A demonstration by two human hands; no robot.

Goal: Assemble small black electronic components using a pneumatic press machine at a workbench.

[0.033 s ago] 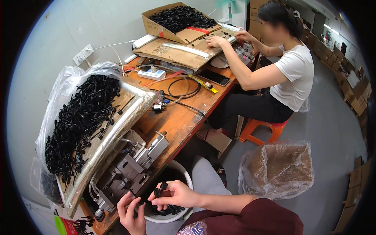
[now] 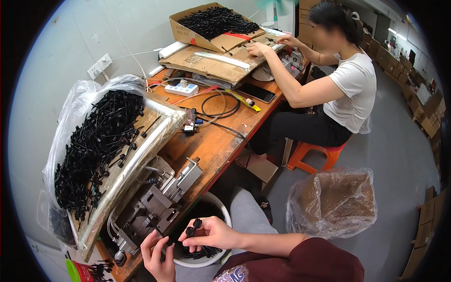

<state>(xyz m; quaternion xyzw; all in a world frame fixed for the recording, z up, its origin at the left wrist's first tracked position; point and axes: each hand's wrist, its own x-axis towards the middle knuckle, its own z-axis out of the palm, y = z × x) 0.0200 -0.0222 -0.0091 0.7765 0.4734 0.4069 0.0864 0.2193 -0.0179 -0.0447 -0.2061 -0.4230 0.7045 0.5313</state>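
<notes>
My left hand (image 2: 159, 259) is closed, fingers pinching a thin black stem part (image 2: 159, 232) that points up toward the metal fixture (image 2: 152, 209). Close beside it, my right hand (image 2: 212, 233) has its fingers curled round small black plastic parts (image 2: 192, 228) with round knobbed heads. Both hands are above a white bucket (image 2: 227, 217) that has more black parts (image 2: 203, 253) inside. The metal fixture, with its clamps and cylinders, is mounted at the bench edge just beyond my hands. How many parts each hand holds is partly hidden by the fingers.
A plastic-lined tray (image 2: 162, 110) heaped with black stem parts lies left on the wooden bench (image 2: 225, 136). Farther off are a power strip (image 2: 182, 88), cables and a phone (image 2: 257, 93). A co-worker (image 2: 350, 89) sits at right. A plastic-lined box (image 2: 345, 199) stands on the floor.
My hands and the parts in them look unmoved. The co-worker's farther hand has shifted slightly to the left over the cardboard.
</notes>
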